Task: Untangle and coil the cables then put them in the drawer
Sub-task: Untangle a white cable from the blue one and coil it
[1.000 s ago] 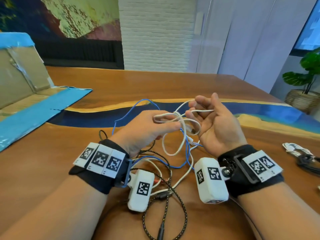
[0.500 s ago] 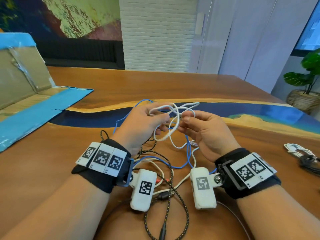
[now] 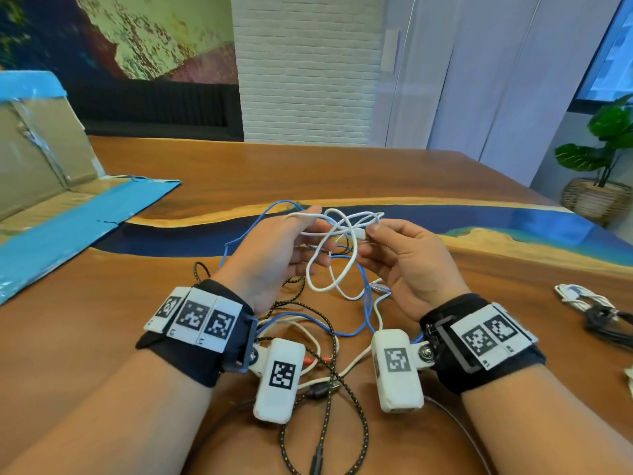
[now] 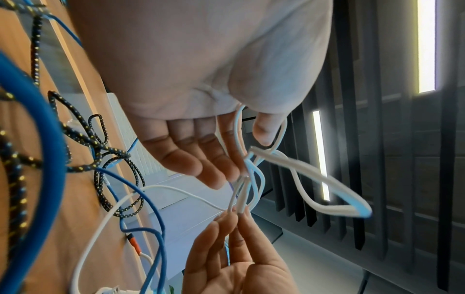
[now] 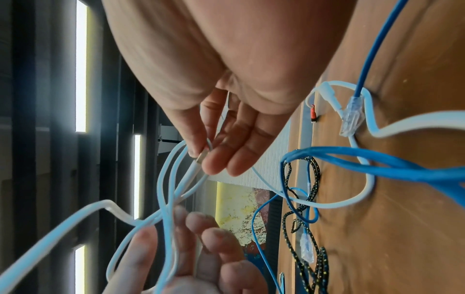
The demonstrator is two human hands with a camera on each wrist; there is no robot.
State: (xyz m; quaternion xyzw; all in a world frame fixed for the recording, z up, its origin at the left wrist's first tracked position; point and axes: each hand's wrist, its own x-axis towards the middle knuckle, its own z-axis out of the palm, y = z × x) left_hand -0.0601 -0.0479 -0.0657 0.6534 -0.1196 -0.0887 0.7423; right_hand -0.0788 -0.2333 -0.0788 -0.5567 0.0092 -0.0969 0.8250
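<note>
A white cable [image 3: 329, 265] hangs in loose loops between my two hands, above the wooden table [image 3: 102, 320]. My left hand [image 3: 301, 234] holds the loops between thumb and forefinger; the left wrist view shows the strands [image 4: 237, 127] running through that gap. My right hand [image 3: 376, 245] pinches the white cable's plug end [image 5: 198, 159] with thumb and fingertips. Below the hands a blue cable [image 3: 363, 303] and a black braided cable [image 3: 329, 389] lie tangled on the table with another white lead [image 3: 356, 361]. A clear blue-cable plug [image 5: 352, 117] rests on the wood.
An open cardboard box with blue tape [image 3: 51, 207] lies at the left. A coiled white cable and a black one [image 3: 589, 306] sit at the table's right edge. A potted plant [image 3: 603, 173] stands beyond the table on the right.
My right hand has turned from palm-up with the cable draped over its fingers to pinching the plug end. The white loops have shifted and hang lower between the hands.
</note>
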